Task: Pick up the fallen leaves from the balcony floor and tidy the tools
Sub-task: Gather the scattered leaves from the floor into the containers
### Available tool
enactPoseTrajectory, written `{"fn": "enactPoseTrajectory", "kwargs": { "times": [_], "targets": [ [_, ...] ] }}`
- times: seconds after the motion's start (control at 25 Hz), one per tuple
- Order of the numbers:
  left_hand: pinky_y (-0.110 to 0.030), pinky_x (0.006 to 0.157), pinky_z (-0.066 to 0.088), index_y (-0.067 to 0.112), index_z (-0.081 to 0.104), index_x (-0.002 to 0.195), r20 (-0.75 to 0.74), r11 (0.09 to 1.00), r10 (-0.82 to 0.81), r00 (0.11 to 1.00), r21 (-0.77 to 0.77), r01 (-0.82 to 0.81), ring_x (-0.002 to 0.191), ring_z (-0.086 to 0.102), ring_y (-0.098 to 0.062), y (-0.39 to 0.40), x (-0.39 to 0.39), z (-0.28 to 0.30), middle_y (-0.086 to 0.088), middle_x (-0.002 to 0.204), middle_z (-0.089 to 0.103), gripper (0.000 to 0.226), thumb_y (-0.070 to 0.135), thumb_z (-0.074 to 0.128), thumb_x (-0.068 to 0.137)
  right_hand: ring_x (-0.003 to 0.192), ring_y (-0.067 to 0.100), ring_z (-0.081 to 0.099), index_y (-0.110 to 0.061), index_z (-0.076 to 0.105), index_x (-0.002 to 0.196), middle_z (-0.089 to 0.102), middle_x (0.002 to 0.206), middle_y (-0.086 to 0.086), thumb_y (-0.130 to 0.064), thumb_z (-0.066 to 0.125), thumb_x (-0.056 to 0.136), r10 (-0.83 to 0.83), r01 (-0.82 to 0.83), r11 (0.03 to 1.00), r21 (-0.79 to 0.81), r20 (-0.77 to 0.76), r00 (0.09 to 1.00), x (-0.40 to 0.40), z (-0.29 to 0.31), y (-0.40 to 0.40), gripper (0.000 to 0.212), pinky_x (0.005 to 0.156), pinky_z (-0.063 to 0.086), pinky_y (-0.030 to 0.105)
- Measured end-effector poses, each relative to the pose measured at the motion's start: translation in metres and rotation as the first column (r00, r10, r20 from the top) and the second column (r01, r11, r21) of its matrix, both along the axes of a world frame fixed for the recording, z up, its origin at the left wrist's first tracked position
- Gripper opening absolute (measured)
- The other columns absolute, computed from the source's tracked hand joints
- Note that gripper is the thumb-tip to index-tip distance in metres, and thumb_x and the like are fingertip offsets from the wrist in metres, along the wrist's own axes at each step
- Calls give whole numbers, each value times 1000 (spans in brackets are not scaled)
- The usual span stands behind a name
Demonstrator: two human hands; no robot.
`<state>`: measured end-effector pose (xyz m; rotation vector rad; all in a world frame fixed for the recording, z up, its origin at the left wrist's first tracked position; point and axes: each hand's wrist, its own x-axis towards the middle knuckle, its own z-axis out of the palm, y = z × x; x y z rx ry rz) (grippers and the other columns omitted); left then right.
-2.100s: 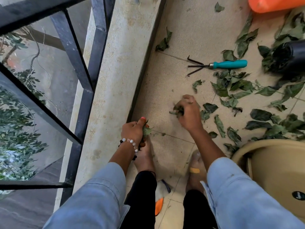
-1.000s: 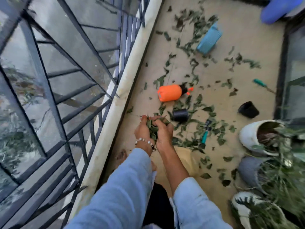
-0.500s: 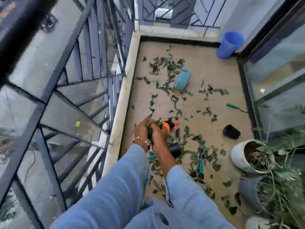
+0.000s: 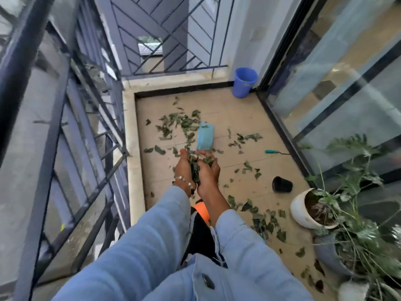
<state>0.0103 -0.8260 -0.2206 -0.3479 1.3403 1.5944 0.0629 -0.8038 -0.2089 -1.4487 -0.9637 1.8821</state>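
Green leaves (image 4: 195, 168) cupped between left hand (image 4: 184, 168); right hand (image 4: 208, 173).

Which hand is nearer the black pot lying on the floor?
The right hand. It is cupped round the leaves on the side towards the black pot, which lies further right by the glass door. The left hand is beyond it, on the railing side.

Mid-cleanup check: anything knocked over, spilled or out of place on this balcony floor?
Yes. The small black pot lies on its side, and the white planter leans tilted. Loose leaves still litter the floor around the teal dustpan, and a teal-handled tool lies out near the glass door.
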Motion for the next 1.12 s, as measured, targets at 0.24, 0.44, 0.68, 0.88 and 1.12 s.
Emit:
{"fn": "enactPoseTrajectory", "kwargs": {
  "times": [0.24, 0.44, 0.68, 0.88, 1.12],
  "targets": [
    [-36, 83, 52, 8, 65, 85, 118, 992, -113, 987, 73, 105, 87, 63, -28, 121, -71, -32, -12, 89, 68, 67, 66, 33, 93, 91, 28, 67, -18, 72, 72, 72, 95, 9, -1, 54, 79, -111, 115, 992, -48, 74, 991, -72, -41, 109, 26, 84, 56, 46],
    [-38, 82, 53, 9, 65, 110, 128, 979, -204, 971, 42, 200, 95, 62, -29, 264, -140, -37, -12, 107, 67, 68, 68, 36, 91, 90, 30, 67, -12, 69, 88, 71, 100, 13, -13, 65, 80, -173, 184, 977, -104, 109, 979, -140, -38, 246, 9, 83, 57, 46],
    [-31, 68, 49, 12, 61, 79, 85, 930, -366, 927, -15, 368, 75, 60, -26, 411, -174, -14, -10, 79, 63, 56, 61, 39, 94, 82, 30, 67, -12, 67, 73, 70, 79, 10, -29, 62, 84, -278, 275, 960, 46, 85, 957, -167, 6, 376, 21, 79, 57, 47],
    [-35, 77, 51, 12, 59, 65, 50, 877, -477, 878, -32, 479, 69, 61, -28, 499, -170, -9, -11, 72, 64, 58, 55, 38, 96, 84, 31, 69, -11, 70, 72, 73, 85, 16, -65, 47, 87, -448, 449, 893, -26, 30, 893, -172, 5, 456, 60, 79, 56, 41],
    [-39, 91, 52, 10, 67, 81, 92, 840, -534, 841, -57, 540, 84, 66, -30, 610, -179, -25, -10, 83, 72, 63, 64, 36, 93, 93, 32, 64, -17, 63, 74, 67, 88, 11, -23, 55, 93, -517, 522, 852, -32, 101, 850, -181, 6, 562, 21, 86, 54, 43]
  ]
}}
